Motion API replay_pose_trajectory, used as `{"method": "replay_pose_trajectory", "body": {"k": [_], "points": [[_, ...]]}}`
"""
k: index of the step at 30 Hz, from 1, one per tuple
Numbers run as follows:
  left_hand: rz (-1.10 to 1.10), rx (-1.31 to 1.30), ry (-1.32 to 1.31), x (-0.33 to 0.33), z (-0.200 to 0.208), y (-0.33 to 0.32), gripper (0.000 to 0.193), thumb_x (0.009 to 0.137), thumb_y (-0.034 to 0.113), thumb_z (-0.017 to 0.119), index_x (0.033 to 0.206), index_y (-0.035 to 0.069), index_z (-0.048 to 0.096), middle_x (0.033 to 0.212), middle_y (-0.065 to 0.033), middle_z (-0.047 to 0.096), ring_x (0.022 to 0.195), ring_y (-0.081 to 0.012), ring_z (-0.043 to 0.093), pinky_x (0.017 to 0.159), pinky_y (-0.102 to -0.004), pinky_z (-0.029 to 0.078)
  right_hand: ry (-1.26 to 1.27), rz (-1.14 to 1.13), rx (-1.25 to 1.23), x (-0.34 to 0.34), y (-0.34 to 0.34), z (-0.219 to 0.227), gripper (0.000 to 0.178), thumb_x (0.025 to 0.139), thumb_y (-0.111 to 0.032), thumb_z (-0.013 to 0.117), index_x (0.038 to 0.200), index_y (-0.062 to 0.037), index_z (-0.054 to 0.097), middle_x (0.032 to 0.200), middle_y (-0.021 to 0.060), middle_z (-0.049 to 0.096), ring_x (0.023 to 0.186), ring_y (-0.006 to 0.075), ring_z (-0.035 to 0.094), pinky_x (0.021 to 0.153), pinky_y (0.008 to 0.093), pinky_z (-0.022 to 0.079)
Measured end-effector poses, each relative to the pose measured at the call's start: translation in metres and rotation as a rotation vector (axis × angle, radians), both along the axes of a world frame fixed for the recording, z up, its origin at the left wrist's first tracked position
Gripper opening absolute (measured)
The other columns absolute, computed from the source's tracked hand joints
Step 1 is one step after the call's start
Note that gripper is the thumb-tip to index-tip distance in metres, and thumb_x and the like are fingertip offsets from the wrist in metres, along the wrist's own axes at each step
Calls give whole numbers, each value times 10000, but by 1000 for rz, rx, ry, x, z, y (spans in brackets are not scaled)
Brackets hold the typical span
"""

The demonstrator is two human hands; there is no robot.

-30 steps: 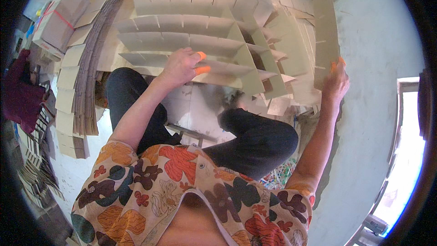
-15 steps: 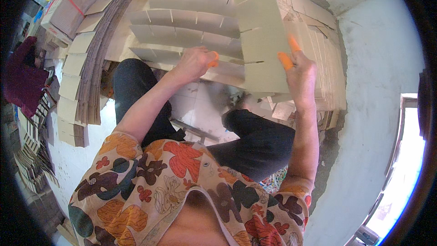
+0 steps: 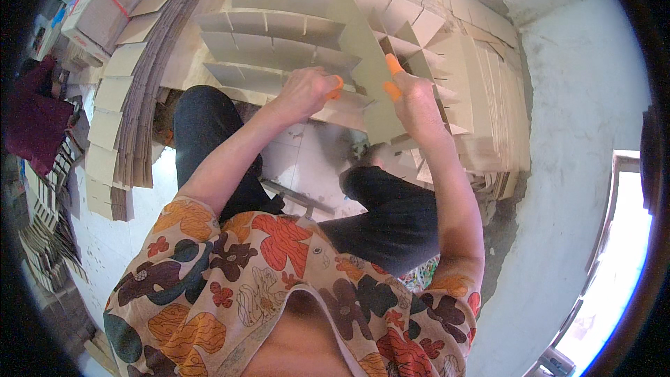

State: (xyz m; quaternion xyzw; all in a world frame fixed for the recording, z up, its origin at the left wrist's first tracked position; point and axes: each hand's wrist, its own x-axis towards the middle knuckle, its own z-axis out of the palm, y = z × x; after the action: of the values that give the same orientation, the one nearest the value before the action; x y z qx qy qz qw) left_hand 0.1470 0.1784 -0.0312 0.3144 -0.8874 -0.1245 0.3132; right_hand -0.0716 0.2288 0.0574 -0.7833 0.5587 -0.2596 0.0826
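Several long slotted cardboard strips (image 3: 269, 49) stand on edge in rows in front of me. Closed at the near strips, my left hand (image 3: 307, 94) pinches an edge of one, orange finger covers showing at its fingertips. My right hand (image 3: 419, 106), also with orange finger covers, grips a crosswise cardboard divider (image 3: 370, 56). This divider stands steeply on edge across the right part of the rows and meets the long strips. Whether its slots are fully seated is hidden. Right of it, crossed dividers (image 3: 401, 31) form open cells, partly behind my right hand.
Stacks of slotted cardboard (image 3: 129, 98) lean at the left, beside a carton (image 3: 108, 10) with a red strap. More cardboard (image 3: 499, 91) stands on the right by the pale wall (image 3: 572, 84). A person in a dark red top (image 3: 38, 126) is at far left. My knees sit below the work.
My right hand has moved left and turned the divider from facing me to nearly edge-on, down among the long strips. The crossed cells behind it now show. My left hand has barely moved.
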Motion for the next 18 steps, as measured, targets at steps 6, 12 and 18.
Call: {"method": "replay_pose_trajectory", "body": {"k": [6,12,18], "points": [[24,-5,9,-2,-1,-3,121,732,153,676,823,97,618,651,-105,562,639,-293,578,537,-409,454,100,-35,112,1,-19,13,87,744,-21,582,786,52,562,780,270,591,757,428,594,650,465,471],[-4,13,30,-6,0,-5,96,739,145,647,807,90,607,651,-123,567,646,-312,585,550,-420,462,220,-36,222,5,-21,10,146,750,-51,588,850,51,557,801,244,611,760,428,596,666,473,481],[25,45,14,-6,3,-3,59,748,134,590,734,77,596,644,-160,562,649,-348,592,552,-445,461,192,-11,251,7,-2,15,187,754,-12,559,917,78,552,824,267,613,808,408,613,697,469,496]]}}
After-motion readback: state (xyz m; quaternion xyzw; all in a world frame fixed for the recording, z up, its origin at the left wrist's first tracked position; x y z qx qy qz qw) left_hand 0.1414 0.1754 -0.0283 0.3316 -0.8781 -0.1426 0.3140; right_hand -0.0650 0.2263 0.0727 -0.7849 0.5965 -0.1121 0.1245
